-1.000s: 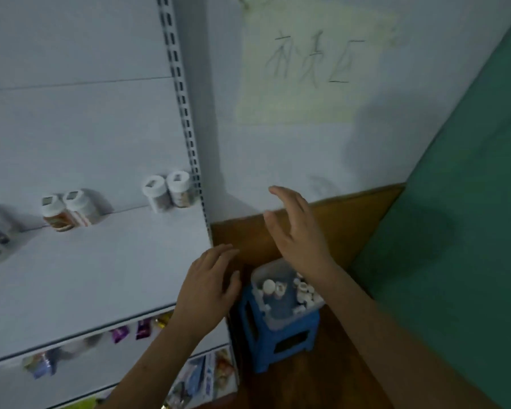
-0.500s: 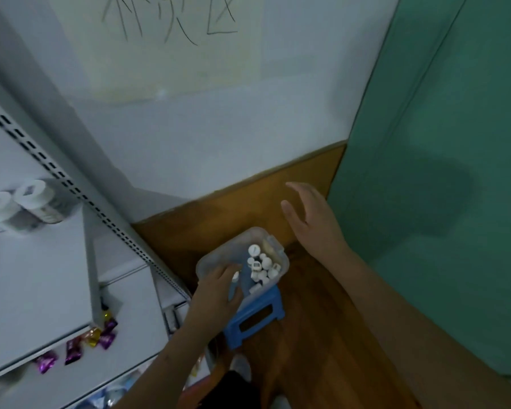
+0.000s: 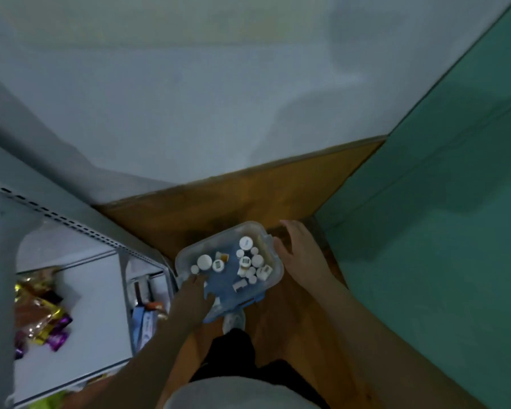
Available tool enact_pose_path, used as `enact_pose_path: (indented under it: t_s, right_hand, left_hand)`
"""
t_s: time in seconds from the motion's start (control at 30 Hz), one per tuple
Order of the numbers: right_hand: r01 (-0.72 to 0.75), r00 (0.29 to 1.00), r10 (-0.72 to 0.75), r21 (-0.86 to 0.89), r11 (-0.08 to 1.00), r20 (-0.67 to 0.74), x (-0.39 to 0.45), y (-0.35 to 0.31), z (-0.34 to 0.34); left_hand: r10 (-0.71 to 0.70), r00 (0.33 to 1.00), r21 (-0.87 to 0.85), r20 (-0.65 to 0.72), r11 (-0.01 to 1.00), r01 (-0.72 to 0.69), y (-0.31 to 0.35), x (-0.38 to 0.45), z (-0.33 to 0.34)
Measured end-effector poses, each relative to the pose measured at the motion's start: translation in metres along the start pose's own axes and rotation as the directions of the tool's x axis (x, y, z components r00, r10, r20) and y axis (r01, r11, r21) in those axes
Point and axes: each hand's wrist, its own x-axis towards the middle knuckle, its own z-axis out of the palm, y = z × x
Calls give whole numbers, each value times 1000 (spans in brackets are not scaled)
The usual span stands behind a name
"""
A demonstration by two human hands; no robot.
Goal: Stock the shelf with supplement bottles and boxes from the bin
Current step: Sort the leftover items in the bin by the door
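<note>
View straight down into a corner: pale wall, wooden floor (image 3: 278,196), green panel (image 3: 440,231) to the right.

Clear plastic bin (image 3: 273,262) sits on a blue stool (image 3: 233,309), just beside the end of the white shelf unit (image 3: 95,305). Bin holds a scatter of white-capped supplement bottles (image 3: 204,262), most standing cap-up; a second group clusters in the right half near a larger cap (image 3: 246,242). One or two pieces lie on their side near the bin's near edge; blurred, so cannot say whether these are bottles or boxes.

Left hand (image 3: 193,302) reaches over the near-left rim of the bin, fingertips down among the leftmost caps. Fingers partly curled; whether they pinch anything cannot be told at this sharpness.

Right hand (image 3: 300,255) sits just outside the bin's right wall, fingers spread and relaxed, holding nothing. Thumb lies close to the rim; contact uncertain.

Shelf unit: perforated upright (image 3: 56,215) runs diagonally toward the corner. One shelf level carries a heap of shiny purple and gold wrapped sweets (image 3: 42,314) at far left. Lower level, seen through the gap by the upright, shows flat packets (image 3: 145,320).

A shoe (image 3: 233,320) and dark trouser leg (image 3: 233,355) show beneath the stool's near edge.
</note>
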Motion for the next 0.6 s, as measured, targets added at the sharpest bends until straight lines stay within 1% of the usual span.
enact_pose_path:
  t_s: [0.1,0.2,0.33,0.5,0.6]
  right_hand:
    - [-23,996,28,-54,998,86,31,15,24]
    - [-16,977,32,-77,997,209,61,39,63]
    - [-19,965,50,-124,992,256,92,81,130]
    - [-42,936,100,-176,983,336,137,124,214]
    - [-11,930,108,-267,964,351,158,149,257]
  left_hand:
    - [-70,998,-42,11,997,70,-2,16,7]
    - [-169,986,-92,9,981,169,-10,29,21]
    - [-322,946,-141,-25,938,316,-26,50,55]
    - [-446,877,-288,-178,876,387,-44,100,97]
    - [-492,833,-339,-255,852,399,-50,143,110]
